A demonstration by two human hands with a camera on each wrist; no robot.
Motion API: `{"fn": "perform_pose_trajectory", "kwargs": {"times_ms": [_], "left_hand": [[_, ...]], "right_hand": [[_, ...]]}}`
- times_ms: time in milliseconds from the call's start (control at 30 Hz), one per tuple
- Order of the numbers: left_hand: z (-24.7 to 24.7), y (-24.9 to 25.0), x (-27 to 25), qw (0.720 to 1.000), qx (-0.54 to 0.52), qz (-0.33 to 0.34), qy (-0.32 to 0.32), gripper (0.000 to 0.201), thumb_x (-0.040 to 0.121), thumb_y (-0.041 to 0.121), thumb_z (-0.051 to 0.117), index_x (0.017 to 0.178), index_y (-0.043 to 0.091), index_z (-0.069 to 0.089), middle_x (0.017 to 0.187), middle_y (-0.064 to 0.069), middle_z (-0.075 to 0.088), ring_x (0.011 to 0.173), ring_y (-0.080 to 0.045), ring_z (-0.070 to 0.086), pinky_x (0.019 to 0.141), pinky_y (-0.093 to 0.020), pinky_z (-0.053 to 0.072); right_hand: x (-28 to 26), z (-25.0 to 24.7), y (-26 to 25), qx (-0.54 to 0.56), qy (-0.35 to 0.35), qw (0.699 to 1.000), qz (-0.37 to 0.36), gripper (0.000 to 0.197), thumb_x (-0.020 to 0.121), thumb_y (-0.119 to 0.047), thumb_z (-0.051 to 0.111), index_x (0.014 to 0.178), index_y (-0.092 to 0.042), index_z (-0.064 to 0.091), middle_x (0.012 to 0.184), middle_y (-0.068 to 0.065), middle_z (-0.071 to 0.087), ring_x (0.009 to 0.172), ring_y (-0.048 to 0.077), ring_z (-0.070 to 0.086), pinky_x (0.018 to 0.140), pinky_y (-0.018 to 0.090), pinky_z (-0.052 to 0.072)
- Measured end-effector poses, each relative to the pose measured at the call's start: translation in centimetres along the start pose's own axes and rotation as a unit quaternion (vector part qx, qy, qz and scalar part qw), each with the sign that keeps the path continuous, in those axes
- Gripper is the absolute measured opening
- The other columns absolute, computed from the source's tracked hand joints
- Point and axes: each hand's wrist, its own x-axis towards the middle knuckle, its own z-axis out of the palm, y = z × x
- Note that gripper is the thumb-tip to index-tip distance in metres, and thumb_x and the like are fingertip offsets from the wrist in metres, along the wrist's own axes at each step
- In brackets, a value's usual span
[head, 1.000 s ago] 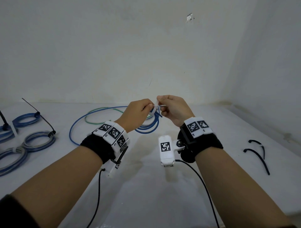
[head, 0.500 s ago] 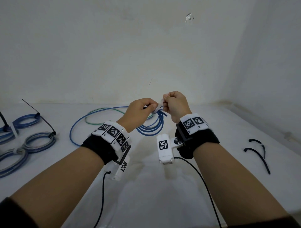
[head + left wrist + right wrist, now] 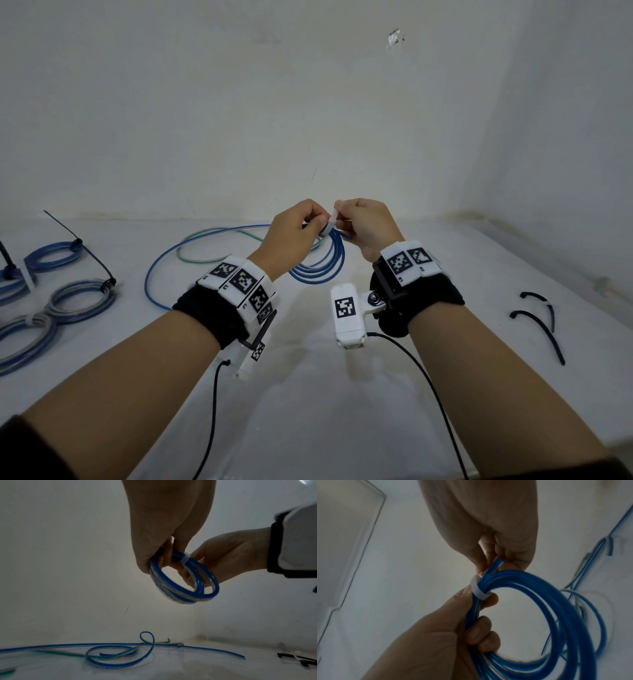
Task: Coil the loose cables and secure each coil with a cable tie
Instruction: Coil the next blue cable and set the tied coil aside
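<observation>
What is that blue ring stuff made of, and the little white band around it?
The blue coil looks like wire in glossy plastic: it shines, bends into smooth loops and has clear-looking streaks. The white band, a cable tie, looks like smooth, matte plastic, probably nylon, though that is a guess. The left hand and right hand both hold them.

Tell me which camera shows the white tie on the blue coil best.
The right wrist view: the white tie fills the frame, wrapped round the blue coil beside the left hand. The left wrist view shows it smaller. In the head view only a stub shows between the hands.
</observation>
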Motion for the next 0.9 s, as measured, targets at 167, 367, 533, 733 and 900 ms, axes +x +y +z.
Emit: {"fn": "perform_pose_trajectory", "kwargs": {"times_ms": [167,367,533,733,900], "left_hand": [[-0.1,0.0,-0.1,0.998,0.045,0.037,-0.012,0.019,0.096,0.014,0.045,0.095,0.007,0.063,0.083,-0.003,0.064,0.069,-0.007,0.051,0.06,-0.008,0.035],[-0.2,0.3,-0.3,0.994,0.075,0.077,-0.024,0.02,0.097,0.015,0.046,0.093,0.005,0.063,0.082,-0.007,0.063,0.079,-0.022,0.056,0.07,-0.027,0.041],[-0.3,0.4,-0.5,0.991,0.084,0.101,-0.04,0.02,0.097,0.015,0.046,0.092,0.005,0.063,0.083,-0.01,0.063,0.079,-0.023,0.057,0.072,-0.028,0.042],[-0.3,0.8,-0.3,0.988,0.088,0.113,-0.053,0.02,0.097,0.013,0.045,0.091,0.005,0.062,0.08,-0.013,0.062,0.075,-0.025,0.055,0.067,-0.026,0.04],[-0.4,1.0,0.1,0.994,0.067,0.082,-0.037,0.021,0.099,0.015,0.042,0.095,0.004,0.061,0.075,0.006,0.058,0.067,0.001,0.053,0.061,-0.008,0.037]], "right_hand": [[0.4,0.3,-0.1,-0.029,0.024,0.999,0.015,0.025,0.094,-0.008,0.052,0.068,-0.008,0.054,0.065,0.006,0.052,0.054,0.015,0.046,0.061,0.028,0.046],[0.6,0.1,-0.5,-0.042,0.049,0.997,0.032,0.031,0.092,-0.006,0.052,0.061,-0.005,0.051,0.058,0.009,0.046,0.05,0.018,0.04,0.047,0.026,0.034],[0.8,-0.2,-0.4,-0.014,0.042,0.997,0.056,0.032,0.092,-0.004,0.053,0.06,-0.003,0.05,0.057,0.009,0.045,0.05,0.019,0.04,0.05,0.027,0.035],[1.1,-0.3,-0.4,-0.004,0.04,0.997,0.059,0.031,0.091,-0.002,0.052,0.06,-0.003,0.051,0.056,0.009,0.046,0.051,0.02,0.04,0.056,0.031,0.036],[1.0,-0.1,0.0,0.013,0.068,0.998,0.002,0.028,0.092,-0.009,0.055,0.064,-0.007,0.054,0.058,0.006,0.049,0.052,0.016,0.044,0.056,0.028,0.042]]}}
